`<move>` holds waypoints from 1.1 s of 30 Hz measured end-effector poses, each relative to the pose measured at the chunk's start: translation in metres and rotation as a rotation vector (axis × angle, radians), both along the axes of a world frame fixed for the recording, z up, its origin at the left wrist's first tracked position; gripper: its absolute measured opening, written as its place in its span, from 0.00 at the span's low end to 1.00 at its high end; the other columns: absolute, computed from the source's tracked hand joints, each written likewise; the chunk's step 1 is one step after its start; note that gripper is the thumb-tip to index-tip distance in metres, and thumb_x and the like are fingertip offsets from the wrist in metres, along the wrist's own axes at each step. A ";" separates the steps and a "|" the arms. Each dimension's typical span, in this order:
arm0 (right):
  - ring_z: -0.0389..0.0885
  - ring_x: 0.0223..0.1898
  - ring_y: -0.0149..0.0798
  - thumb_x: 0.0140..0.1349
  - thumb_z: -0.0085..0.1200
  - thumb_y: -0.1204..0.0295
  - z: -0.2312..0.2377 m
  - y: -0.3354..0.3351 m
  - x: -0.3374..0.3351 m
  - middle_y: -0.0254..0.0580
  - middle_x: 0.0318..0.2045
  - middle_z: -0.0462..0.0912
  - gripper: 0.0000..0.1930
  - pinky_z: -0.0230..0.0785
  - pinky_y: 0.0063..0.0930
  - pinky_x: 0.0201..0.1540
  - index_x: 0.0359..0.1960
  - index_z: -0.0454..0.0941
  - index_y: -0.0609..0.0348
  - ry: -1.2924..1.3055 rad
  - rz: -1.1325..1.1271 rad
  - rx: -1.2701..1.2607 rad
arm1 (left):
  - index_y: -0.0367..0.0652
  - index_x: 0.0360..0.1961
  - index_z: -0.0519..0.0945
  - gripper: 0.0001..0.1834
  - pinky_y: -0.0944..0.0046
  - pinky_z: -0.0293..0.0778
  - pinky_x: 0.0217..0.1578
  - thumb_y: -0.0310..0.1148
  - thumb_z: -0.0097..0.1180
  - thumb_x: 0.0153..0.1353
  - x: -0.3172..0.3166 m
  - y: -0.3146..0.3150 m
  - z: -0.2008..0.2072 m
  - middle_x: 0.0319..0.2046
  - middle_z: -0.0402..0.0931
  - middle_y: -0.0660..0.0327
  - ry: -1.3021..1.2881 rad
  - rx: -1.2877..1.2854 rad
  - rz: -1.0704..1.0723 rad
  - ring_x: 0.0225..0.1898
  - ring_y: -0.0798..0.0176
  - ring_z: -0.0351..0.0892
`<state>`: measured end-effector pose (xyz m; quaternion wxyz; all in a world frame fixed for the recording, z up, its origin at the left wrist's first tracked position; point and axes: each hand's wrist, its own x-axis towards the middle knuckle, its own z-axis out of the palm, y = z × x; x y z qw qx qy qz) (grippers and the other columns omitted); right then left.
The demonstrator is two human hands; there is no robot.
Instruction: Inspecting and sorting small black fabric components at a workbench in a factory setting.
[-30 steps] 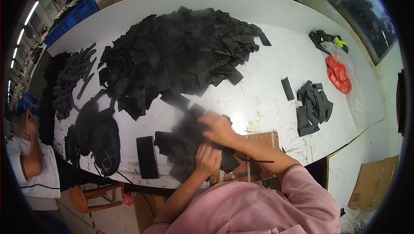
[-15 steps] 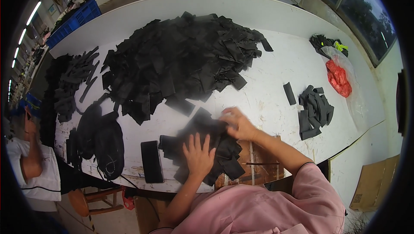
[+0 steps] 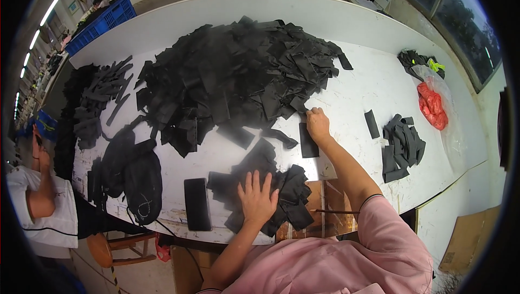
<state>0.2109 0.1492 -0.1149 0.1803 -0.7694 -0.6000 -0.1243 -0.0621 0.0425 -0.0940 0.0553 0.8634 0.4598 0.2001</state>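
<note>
My left hand [image 3: 258,199] lies with fingers spread on a small heap of black fabric pieces [image 3: 295,199] close in front of me. Further out, my right hand [image 3: 317,124] is closed on the upper end of a flat black fabric piece [image 3: 309,143], which hangs or lies toward me over the white table. That hand is at the lower right edge of a large mound of similar black pieces [image 3: 233,72]. A curled dark strip [image 3: 280,137] rests between the mound and the heap. How the right fingertips grip is partly hidden.
A black phone [image 3: 197,204] lies left of the heap, beside a black bag [image 3: 142,183]. Dark strips [image 3: 100,101] cover the far left. At right are a smaller dark pile [image 3: 402,145] and a red plastic bag [image 3: 431,105]. A person in white [image 3: 46,207] works at left.
My right hand has moved from the small heap out to the large mound's edge and now grips a fabric piece. The curled strip has appeared near the mound. My left hand stays on the heap.
</note>
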 end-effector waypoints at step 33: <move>0.75 0.22 0.45 0.43 0.46 0.76 0.082 -0.055 -0.096 0.50 0.21 0.76 0.08 0.67 0.32 0.30 0.26 0.72 0.67 0.610 0.443 -0.346 | 0.44 0.53 0.63 0.27 0.39 0.47 0.52 0.44 0.47 0.52 -0.009 -0.004 -0.005 0.52 0.57 0.46 -0.084 0.025 -0.011 0.55 0.46 0.53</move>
